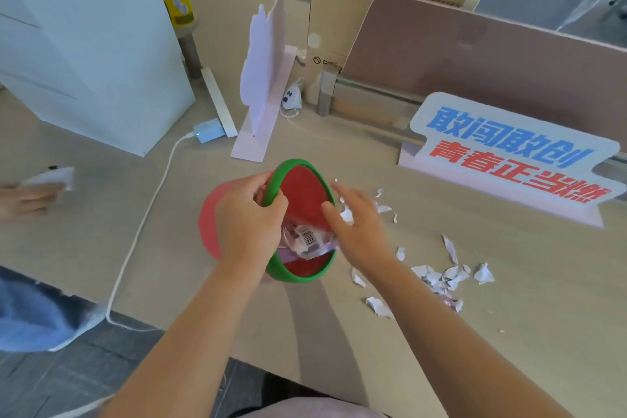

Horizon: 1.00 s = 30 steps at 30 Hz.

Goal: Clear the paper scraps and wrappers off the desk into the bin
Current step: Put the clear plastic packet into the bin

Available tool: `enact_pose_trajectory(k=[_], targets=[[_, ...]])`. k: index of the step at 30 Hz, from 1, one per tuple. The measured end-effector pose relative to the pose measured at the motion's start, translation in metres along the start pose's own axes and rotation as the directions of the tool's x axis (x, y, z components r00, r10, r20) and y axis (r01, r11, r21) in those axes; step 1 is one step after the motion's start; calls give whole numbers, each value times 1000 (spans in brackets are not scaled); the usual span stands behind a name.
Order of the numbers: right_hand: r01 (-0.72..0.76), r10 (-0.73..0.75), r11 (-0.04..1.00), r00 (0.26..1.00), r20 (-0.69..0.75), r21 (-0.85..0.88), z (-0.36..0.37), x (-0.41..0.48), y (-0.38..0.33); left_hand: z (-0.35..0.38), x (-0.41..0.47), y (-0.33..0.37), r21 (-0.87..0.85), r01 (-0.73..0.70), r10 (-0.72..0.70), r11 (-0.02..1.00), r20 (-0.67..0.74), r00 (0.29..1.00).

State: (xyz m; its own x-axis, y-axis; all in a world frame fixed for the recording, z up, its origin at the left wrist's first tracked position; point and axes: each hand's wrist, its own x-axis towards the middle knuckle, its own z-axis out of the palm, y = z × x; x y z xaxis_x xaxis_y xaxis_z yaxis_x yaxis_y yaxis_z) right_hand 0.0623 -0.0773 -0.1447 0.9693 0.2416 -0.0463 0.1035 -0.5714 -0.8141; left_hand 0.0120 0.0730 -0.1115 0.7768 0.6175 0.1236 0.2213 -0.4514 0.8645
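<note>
A small red bin with a green rim (305, 276) sits tilted on the desk, its mouth turned toward the right. My left hand (249, 217) grips the rim at its upper left and holds the bin. A clear plastic wrapper with a barcode (307, 237) lies inside the mouth. My right hand (356, 224) hovers at the bin's right edge with fingers spread, just above the wrapper; nothing is in it. Several torn white paper scraps (448, 276) lie scattered on the desk to the right of the bin, more near my right fingertips (383, 207).
A printed sign with blue and red characters (512, 154) stands at the right. A white card stand (261, 78), cardboard boxes (342, 10) and a pink divider (475, 54) are behind. A white cable (142, 224) and charger run left. Another person's hand (30, 197) holds crumpled paper at far left.
</note>
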Motion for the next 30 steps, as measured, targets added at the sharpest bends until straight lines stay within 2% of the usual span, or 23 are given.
enact_pose_trajectory(k=[2, 4, 8, 14, 18, 21, 23, 27, 30], targets=[[-104, 106, 994, 982, -153, 24, -6, 14, 23, 3, 7, 1, 9, 8, -8, 1000, -1, 1000], [-235, 237, 971, 951, -200, 34, -12, 28, 49, 4, 15, 0, 25, 9, -9, 1000, -10, 1000], [-426, 410, 902, 895, -172, -66, -22, 56, 105, 5, 34, -1, 44, 26, -25, 999, -29, 999], [-478, 464, 868, 877, -124, -134, -9, 101, 138, 8, 67, 2, 53, 108, -108, 993, -3, 994], [-332, 334, 873, 941, -57, -357, 12, 123, 138, 9, 80, 1, 80, 92, -91, 993, -16, 996], [-130, 188, 915, 975, 118, -382, 31, 127, 129, 6, 82, 0, 74, 107, -105, 991, -31, 994], [24, 75, 915, 971, 228, -402, 44, 125, 125, 4, 83, -2, 55, 125, -124, 991, -20, 992], [289, -119, 813, 932, 342, -505, 65, 96, 123, 1, 84, -4, 27, 144, -143, 989, -17, 990], [298, -134, 771, 940, 315, -562, 66, 74, 126, 0, 83, -4, 21, 130, -130, 991, -25, 991]])
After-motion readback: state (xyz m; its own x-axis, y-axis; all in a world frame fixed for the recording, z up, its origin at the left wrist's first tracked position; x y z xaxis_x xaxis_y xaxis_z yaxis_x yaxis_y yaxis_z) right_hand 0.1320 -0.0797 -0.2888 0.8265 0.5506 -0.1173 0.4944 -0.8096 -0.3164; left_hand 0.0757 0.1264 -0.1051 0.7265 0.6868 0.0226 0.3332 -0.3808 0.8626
